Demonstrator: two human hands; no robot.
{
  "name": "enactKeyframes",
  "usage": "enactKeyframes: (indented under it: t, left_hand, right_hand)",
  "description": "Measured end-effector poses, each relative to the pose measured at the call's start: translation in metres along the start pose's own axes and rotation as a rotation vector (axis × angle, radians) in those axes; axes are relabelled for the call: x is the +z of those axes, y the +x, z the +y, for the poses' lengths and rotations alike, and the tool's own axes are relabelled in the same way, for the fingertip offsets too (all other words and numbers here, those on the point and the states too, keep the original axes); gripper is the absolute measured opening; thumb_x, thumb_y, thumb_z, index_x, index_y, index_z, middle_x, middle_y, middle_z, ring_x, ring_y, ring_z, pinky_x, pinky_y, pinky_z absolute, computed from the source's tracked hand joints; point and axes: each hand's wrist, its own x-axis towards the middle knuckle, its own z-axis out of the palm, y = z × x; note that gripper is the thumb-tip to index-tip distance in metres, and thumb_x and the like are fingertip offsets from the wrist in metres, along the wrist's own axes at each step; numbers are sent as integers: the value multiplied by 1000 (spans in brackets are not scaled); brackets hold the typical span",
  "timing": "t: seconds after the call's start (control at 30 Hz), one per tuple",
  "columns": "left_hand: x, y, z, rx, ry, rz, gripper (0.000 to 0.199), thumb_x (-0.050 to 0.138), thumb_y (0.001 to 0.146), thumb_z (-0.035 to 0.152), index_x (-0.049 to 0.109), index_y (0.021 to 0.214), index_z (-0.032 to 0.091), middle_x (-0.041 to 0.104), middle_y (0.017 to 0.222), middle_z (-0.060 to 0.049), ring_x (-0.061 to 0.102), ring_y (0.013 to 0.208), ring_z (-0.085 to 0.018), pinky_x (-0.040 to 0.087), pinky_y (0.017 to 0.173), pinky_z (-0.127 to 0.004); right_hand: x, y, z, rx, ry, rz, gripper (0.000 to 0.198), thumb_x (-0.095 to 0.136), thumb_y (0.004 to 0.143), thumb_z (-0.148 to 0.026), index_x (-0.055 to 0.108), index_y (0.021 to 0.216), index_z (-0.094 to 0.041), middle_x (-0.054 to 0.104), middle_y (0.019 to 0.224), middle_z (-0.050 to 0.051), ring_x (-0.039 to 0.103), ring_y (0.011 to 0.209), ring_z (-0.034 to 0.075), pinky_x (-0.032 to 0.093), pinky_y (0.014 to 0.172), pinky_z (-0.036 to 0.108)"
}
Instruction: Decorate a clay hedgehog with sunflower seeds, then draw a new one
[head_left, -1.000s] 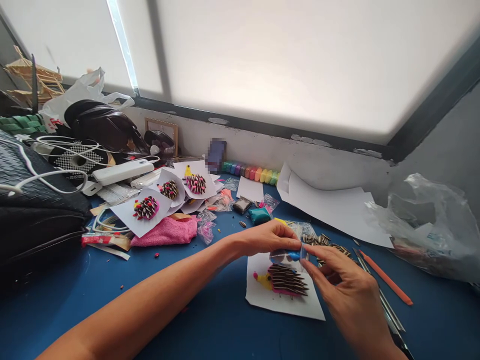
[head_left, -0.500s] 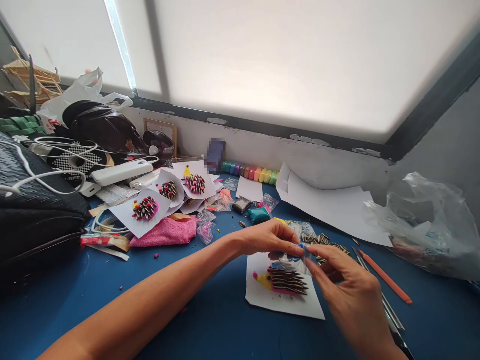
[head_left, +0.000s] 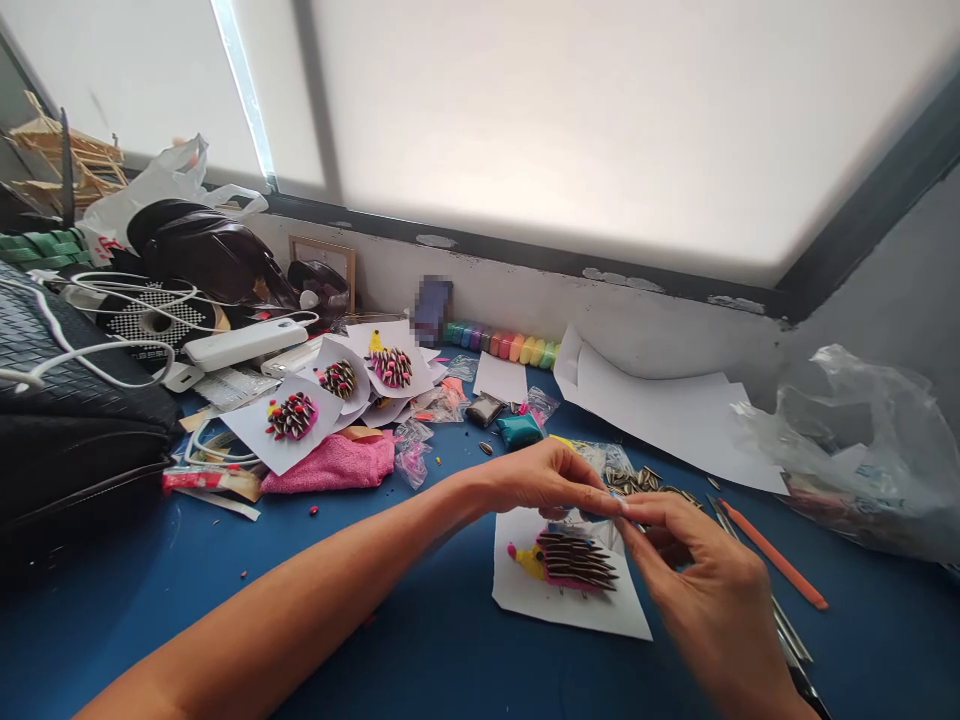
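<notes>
My left hand (head_left: 555, 480) and my right hand (head_left: 694, 555) meet above the right half of the table, fingertips pinched together. Between them is a crinkled clear plastic wrapper (head_left: 577, 518) with some blue in it, mostly covered by the fingers. Right below lies a white card (head_left: 525, 600) bearing a hedgehog figure (head_left: 577, 562). It has a yellow face, a pink nose, a pink body and rows of striped sunflower seeds as spines. A pile of loose sunflower seeds (head_left: 637, 482) is just behind my hands.
Several seed hedgehogs on paper (head_left: 292, 418) lie at left by a pink cloth (head_left: 330, 465). A teal packet (head_left: 519, 430) and coloured clay row (head_left: 510, 346) sit farther back. An orange stick (head_left: 776, 555), metal tools (head_left: 787, 635) and plastic bag (head_left: 862, 460) are at right.
My fingertips have drawn closer together over the wrapper, and less of its blue shows now. The card and hedgehog stay in place.
</notes>
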Motion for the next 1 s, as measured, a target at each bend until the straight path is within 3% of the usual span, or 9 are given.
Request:
enactKeyframes:
  t: [0.27,0.37,0.47,0.53,0.63,0.77,0.9,1.0]
  left_hand:
    - [7,0,4,30,58,55,52,74,67,64,63,71,13,47,59,5,33,51,-4,24,47,-22]
    - [7,-1,7,55,112,61,53,73,68,64,62,71,13,49,59,4,34,50,-4,24,45,-22]
    - [0,-1,9,54,86,107,52,73,68,63,62,72,12,50,61,4,35,50,-4,25,44,-21]
    - [-8,-1,9,65,78,149,51,71,73,61,66,83,11,53,66,2,39,52,-5,28,45,-20]
    - [-21,-1,7,50,336,261,47,59,87,49,65,114,11,61,76,-2,49,57,-7,39,50,-20]
    - [-33,3,-4,-31,712,483,31,52,89,27,70,110,11,69,84,-7,61,73,-15,50,69,-27]
    - [-37,7,-15,-50,902,576,31,52,84,17,73,106,17,70,112,-9,62,106,-23,46,96,-34]
    - [-36,7,-19,-56,1006,576,33,52,84,18,73,111,19,69,114,-9,62,108,-25,46,96,-35]
  right_hand:
    - [0,0,-1,45,-108,29,11,62,82,-34,67,82,-24,66,71,1,57,53,15,47,52,29]
    - [-4,2,-2,156,-63,50,13,63,79,-36,67,77,-24,65,66,1,57,52,16,46,50,29]
    - [-13,9,-2,313,117,146,16,65,76,-40,66,74,-24,72,83,4,60,58,15,50,53,28]
    - [-19,15,-1,397,260,180,22,71,70,-44,67,74,-23,73,93,6,60,62,15,52,54,27]
    - [-22,21,-2,501,441,124,35,80,60,-48,71,79,-21,72,84,8,59,63,15,50,49,24]
    - [-18,21,-6,557,572,78,44,84,56,-47,73,91,-23,72,88,6,59,64,14,48,47,21]
    - [-16,18,-8,533,560,26,22,77,58,-42,70,61,-21,73,95,9,59,67,15,49,49,21]
    - [-17,18,-8,515,536,-5,23,73,60,-40,65,51,-21,73,84,8,58,62,14,48,51,23]
